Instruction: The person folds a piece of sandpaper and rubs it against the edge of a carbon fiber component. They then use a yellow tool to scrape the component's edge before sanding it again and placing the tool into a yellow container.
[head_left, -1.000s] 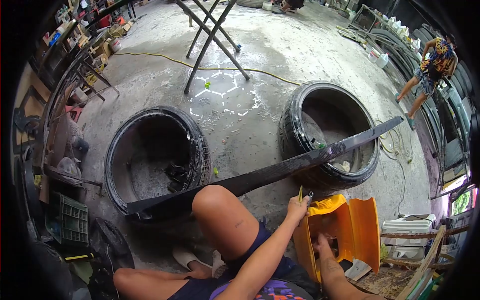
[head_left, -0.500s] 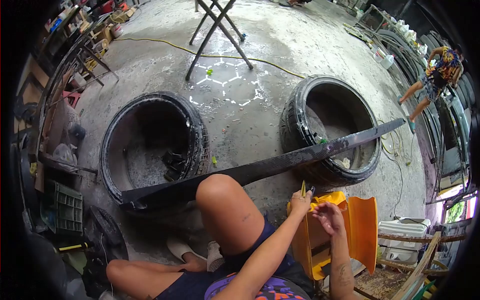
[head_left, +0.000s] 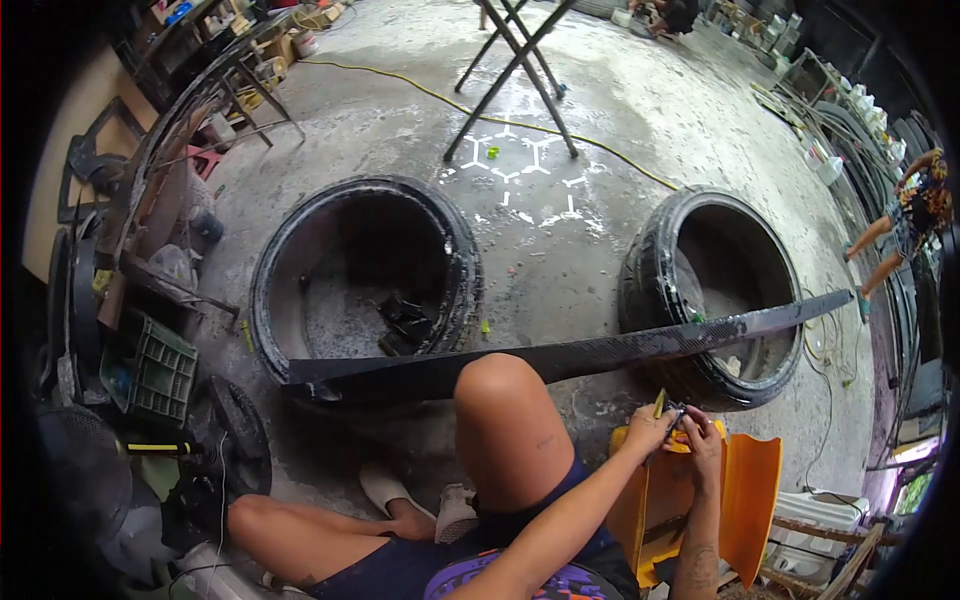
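My left hand [head_left: 648, 434] is closed around a thin yellow pointed tool [head_left: 659, 403], which sticks up from the fingers. Beside it my right hand [head_left: 703, 446] is closed too, its fingertips meeting at a small dark piece [head_left: 677, 414] between both hands; its kind is too small to make out. Both hands are over a yellow plastic container [head_left: 752, 490] with an open side. Just beyond them a long black strip with a woven, carbon-like pattern [head_left: 600, 352] lies across two tires, the left tire [head_left: 262, 290] and the right tire [head_left: 650, 270].
A folding stand's crossed legs [head_left: 520, 75] and a yellow cable [head_left: 400, 78] are farther out on the concrete floor. At left are a grey-green crate [head_left: 160, 370] and racks; a white case [head_left: 815, 510] sits at right. A person [head_left: 915, 210] stands at the far right.
My right hand has gone from spread fingers to closed at the small dark piece, against my left hand. The camera view has shifted left, so the scene appears farther right.
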